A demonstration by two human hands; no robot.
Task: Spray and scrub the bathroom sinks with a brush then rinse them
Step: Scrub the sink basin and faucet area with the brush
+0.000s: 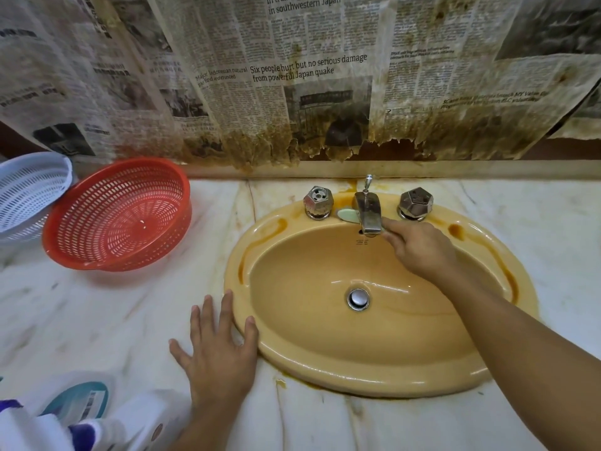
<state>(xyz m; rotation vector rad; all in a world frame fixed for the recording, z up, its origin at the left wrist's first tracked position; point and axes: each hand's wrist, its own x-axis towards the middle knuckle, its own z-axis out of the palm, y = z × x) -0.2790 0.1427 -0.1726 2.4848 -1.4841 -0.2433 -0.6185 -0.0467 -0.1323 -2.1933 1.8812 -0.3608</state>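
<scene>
Fingers of right hand (419, 249) curled at the tip of the faucet spout (369, 213); whether they grasp anything, cannot tell. Arm stretched from near right across the yellow sink (325, 369), which is set in the marble worktop (97, 320). Left hand (218, 353) flat, fingers spread and released, touching the sink's near-left rim. Newspaper (309, 66) on far wall: "Six people hurt but no serious damage from powerful Japan quake".

An orange-tan sink (325, 336) sits in a white, veined marble counter (97, 314); a red perforated basket (120, 216) is beside a white one (29, 187).
</scene>
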